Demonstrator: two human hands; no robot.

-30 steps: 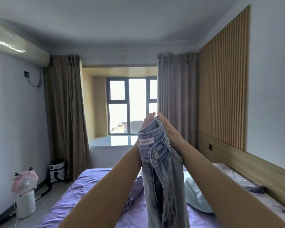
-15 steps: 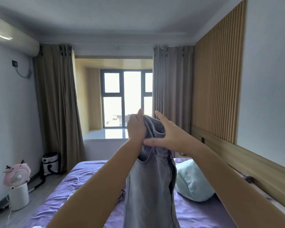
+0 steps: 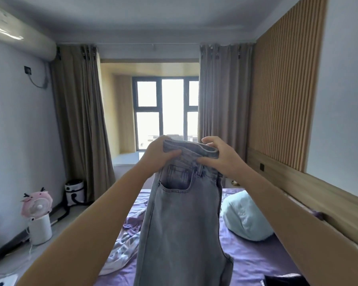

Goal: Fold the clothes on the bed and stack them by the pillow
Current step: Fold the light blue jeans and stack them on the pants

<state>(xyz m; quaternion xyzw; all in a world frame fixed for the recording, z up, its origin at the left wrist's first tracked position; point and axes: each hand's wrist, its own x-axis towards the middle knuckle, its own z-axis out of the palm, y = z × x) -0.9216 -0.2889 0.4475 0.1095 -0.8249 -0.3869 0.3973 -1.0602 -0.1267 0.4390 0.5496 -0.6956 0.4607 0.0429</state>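
A dark item (image 3: 285, 280) was seen at the bottom edge, on the purple sheet of the bed (image 3: 254, 259); what it was could not be told. A pair of light grey jeans (image 3: 182, 219) was held up in the air above the bed, its legs hanging down out of view. To its left, a crumpled white and grey patterned garment (image 3: 122, 252) lay on the sheet. A pale blue pillow (image 3: 246, 217) was set to the right, beside the wooden headboard (image 3: 310, 195). The waistband was gripped at its left end by the left hand (image 3: 159, 154), thumb in front and fingers curled behind. Its right end was pinched by the right hand (image 3: 220, 156), thumb laid on the front. A pink fan (image 3: 37, 205) was stood on the floor at left. Beyond, a window (image 3: 167, 112) was framed by beige curtains (image 3: 81, 122).
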